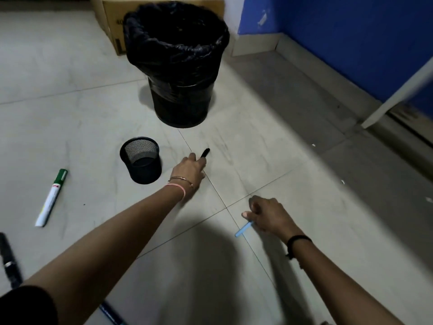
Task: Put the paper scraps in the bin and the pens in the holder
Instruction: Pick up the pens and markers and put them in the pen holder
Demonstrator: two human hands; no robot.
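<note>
On the floor beside the holder [140, 160], the left hand [189, 171] grips a black pen [205, 153]; the right hand [269, 215] pinches a blue pen [243, 229]. Both pens look light and stiff; hold mid-barrel.

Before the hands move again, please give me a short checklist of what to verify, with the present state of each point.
1. Left hand has a pen: ok, it grips a black pen.
2. Right hand has a pen: ok, it holds a light blue pen.
3. Mesh holder upright and open: ok, standing just left of the left hand.
4. Holder has room: ok, it looks empty inside.
5. Pens left on the floor: not ok, the green and white marker still lies at left.
6. Bin ready for scraps: ok, lined and open.
</note>
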